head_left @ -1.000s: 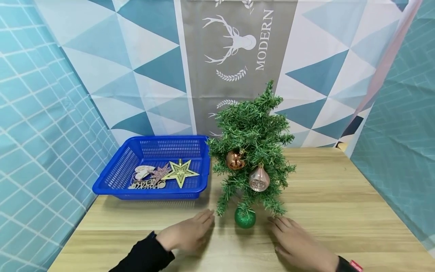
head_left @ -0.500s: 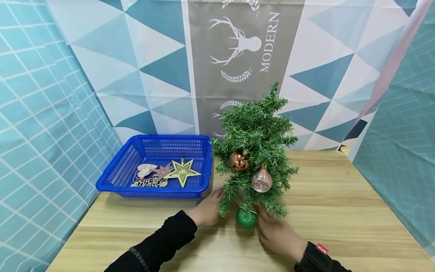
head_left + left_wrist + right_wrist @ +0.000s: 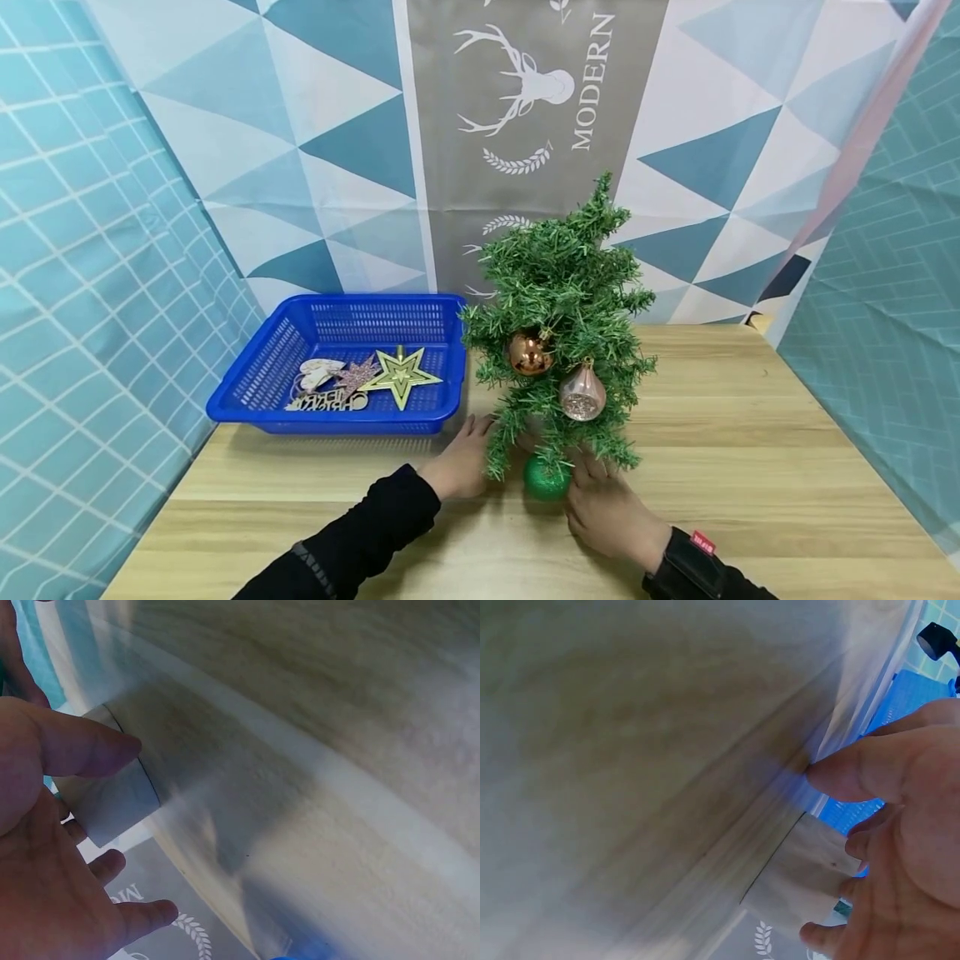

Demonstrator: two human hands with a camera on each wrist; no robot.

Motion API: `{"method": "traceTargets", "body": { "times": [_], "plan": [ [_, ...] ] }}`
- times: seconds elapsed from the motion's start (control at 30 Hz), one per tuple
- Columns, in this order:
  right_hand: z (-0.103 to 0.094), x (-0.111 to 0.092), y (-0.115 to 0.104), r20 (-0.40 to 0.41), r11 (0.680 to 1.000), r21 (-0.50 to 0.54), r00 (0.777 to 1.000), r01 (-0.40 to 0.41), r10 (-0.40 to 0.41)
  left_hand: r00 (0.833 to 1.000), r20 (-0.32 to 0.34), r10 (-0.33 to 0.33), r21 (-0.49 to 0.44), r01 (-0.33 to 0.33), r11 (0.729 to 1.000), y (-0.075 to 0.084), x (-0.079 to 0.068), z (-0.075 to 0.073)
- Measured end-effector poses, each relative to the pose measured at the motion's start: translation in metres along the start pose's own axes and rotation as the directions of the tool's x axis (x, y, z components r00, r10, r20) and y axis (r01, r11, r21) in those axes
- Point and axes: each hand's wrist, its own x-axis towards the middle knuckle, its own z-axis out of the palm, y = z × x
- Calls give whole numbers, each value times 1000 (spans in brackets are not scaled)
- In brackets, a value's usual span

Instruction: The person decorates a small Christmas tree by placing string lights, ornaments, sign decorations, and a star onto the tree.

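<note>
An artificial Christmas tree [image 3: 562, 283] stands on the table. A copper bauble [image 3: 529, 354], a pink teardrop ornament [image 3: 582, 394] and a green glitter ball [image 3: 546, 477] hang from it. Its pale round base [image 3: 112, 806] shows in both wrist views, while branches mostly hide it from the head. My left hand [image 3: 459, 462] holds that base from the left, the thumb across its near side. From the right, my right hand [image 3: 609, 510] holds it too, fingertips at its side and partly hidden under the branches.
A blue plastic basket [image 3: 322, 425] stands left of the tree. In it lie a gold star [image 3: 401, 377], a pink glitter star [image 3: 357, 375], a white heart ornament [image 3: 321, 372] and wooden lettering [image 3: 327, 402]. Patterned cloth [image 3: 352, 167] hangs behind the table.
Both hands have moved forward and inward from the table beside the tree to its base. Over the last half second they have stayed there. The tree and basket keep their places.
</note>
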Motion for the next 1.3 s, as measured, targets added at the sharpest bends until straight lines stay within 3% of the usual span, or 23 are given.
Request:
{"method": "traceTargets", "body": {
  "times": [0.07, 0.17, 0.33, 0.57, 0.73, 0.9, 1.0, 1.13, 1.3],
  "plan": [
    [-1, -1, 0, 23, 998, 56, 999, -33, 32, 998, -25, 56, 126, -52, 991, 1, 0, 1],
    [0, -2, 2, 13, 996, 78, 999, -32, 31, 989, -73, 126, 241, -105, 965, 3, -2, 4],
    [3, -4, 7, -36, 999, 40, 999, 11, -9, 979, -126, 159, 184, -134, 974, 6, -8, 6],
    [9, -6, 14, -176, 985, -135, 975, 111, -134, 979, -115, 168, 97, -157, 983, 14, -14, 4],
    [11, -5, 16, -234, 997, -23, 969, 80, -83, 977, -117, 181, 117, -167, 979, 21, -18, 2],
    [11, -4, 18, -315, 977, 212, 948, 32, 38, 961, -147, 236, 104, -222, 970, 26, -20, 7],
    [8, -4, 19, -275, 972, 234, 959, 1, 65, 958, -130, 257, 90, -247, 965, 31, -20, 5],
    [5, -3, 19, -200, 981, 193, 978, -13, 52, 967, -76, 242, 43, -239, 970, 40, -19, -1],
    [6, -2, 18, -98, 964, 259, 992, -58, 86, 974, -40, 224, -2, -224, 975, 50, -14, -1]
  ]
}}
